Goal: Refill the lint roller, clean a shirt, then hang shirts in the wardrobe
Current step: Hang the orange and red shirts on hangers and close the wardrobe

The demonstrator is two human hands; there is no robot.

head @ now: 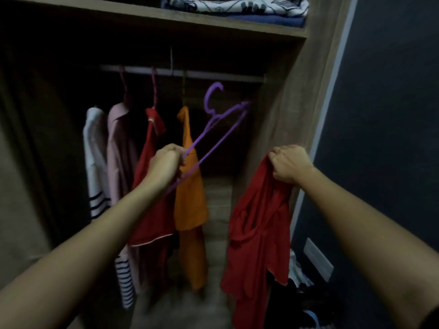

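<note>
I face an open wooden wardrobe. My left hand (166, 163) grips one end of a purple plastic hanger (213, 122), which tilts up and to the right, its hook below the rail (213, 74) and not on it. My right hand (291, 163) is closed on the top of a red shirt (257, 229) that hangs loosely down at the right, in front of the wardrobe's side panel. The hanger and the red shirt are apart. No lint roller is in view.
Several garments hang on the rail: a white striped one (95, 162), a pink one (118, 150), a red one (149, 186) and an orange one (190, 186). Folded textiles (237, 8) lie on the upper shelf. A dark wall (392, 115) stands at the right, with clutter on the floor.
</note>
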